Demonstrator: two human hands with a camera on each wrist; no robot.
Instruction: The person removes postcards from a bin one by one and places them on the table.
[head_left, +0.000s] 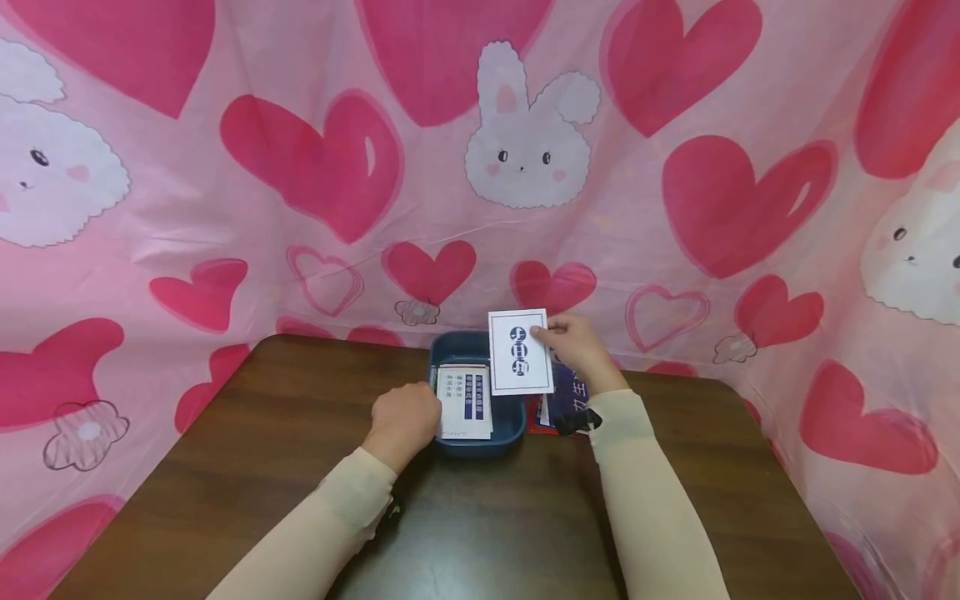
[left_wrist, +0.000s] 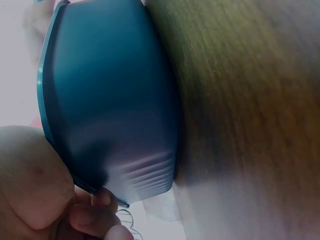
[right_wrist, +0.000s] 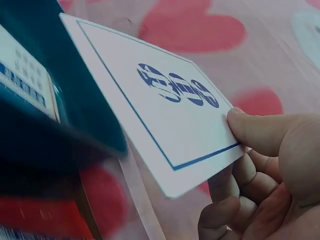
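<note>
White rectangular card (head_left: 519, 352) — pinched by your right fingers (right_wrist: 255, 132); your left fingers (left_wrist: 90, 218) grip the blue plastic box (head_left: 477, 448) between. Likely mid-transfer — next calls for a steady pinch.

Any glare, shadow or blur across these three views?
Head: pale glare on the brown tabletop; left wrist: hazy, dark shadow on the blue tray, tabletop grain soft; right wrist: held white card fairly crisp, red item at lower left smeared.
</note>
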